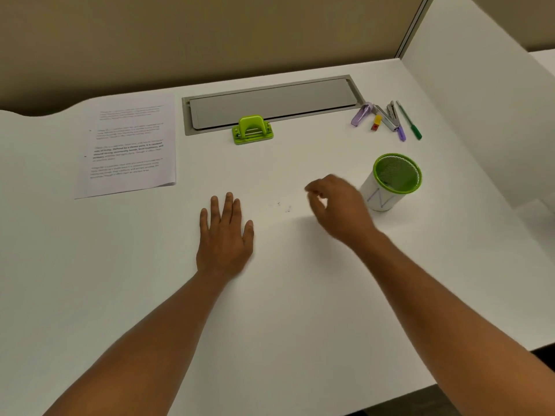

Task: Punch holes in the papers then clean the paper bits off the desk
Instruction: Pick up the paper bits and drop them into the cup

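White desk (300, 295) | papers (129, 145) set aside (punched, seemingly) | left hand (223, 235) spread flat | right hand (336, 205) fingertips pinched, contents unclear | paper bits (286, 208) remain

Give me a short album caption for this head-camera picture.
Left hand flat on the desk, right hand over paper bits beside the green cup.

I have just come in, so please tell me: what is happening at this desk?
A person is clearing paper bits off the white desk. The left hand rests flat; the right hand hovers with curled fingers beside the green mesh cup. The papers lie aside, and the green hole punch stands untouched.
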The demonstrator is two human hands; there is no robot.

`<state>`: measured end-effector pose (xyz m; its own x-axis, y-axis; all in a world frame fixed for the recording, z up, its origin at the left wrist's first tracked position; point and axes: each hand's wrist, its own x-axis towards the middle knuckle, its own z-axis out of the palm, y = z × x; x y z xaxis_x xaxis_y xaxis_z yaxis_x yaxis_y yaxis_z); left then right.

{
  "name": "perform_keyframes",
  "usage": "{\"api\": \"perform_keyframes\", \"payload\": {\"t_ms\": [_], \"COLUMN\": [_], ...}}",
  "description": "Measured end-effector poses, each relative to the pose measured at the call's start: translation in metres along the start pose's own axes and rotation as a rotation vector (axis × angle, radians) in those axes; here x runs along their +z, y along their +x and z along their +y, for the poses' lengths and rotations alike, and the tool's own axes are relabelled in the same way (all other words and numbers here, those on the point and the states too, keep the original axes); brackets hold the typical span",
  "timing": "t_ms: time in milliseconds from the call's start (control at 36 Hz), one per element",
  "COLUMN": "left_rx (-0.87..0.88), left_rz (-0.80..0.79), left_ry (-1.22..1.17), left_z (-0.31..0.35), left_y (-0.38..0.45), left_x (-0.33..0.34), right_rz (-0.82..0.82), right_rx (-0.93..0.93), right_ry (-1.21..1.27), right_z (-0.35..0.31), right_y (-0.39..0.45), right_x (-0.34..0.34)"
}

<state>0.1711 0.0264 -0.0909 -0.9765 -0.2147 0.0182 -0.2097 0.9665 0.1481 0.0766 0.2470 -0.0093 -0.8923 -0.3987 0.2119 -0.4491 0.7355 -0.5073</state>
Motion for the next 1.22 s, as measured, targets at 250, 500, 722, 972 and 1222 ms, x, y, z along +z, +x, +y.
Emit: {"api": "perform_keyframes", "payload": {"t_ms": [250,500,722,972,1222], "left_rx": [0.001,-0.004,-0.009,-0.007,-0.003], "left_rz": [0.005,-0.001,-0.011,-0.010,0.001], "left_ry": [0.028,0.024,0.012,0.015,0.015], "left_z": [0.000,0.000,-0.001,0.000,-0.001], "left_y": [0.001,0.000,0.001,0.000,0.000], "left_x": [0.001,0.000,0.001,0.000,0.001], "right_rz": [-0.137,-0.152,-0.256,-0.337,-0.251], "right_rx": [0.033,0.111,0.232,0.179,-0.054], "right_ry": [-0.160,-0.277,-0.031,-0.071,-0.213], "right_z": [-0.025,-0.023,0.010,0.008,-0.012], "right_y": [0.012,0.027,0.027,0.023,0.008], "right_x": [0.070,0.081,0.048,0.049,0.066]}}
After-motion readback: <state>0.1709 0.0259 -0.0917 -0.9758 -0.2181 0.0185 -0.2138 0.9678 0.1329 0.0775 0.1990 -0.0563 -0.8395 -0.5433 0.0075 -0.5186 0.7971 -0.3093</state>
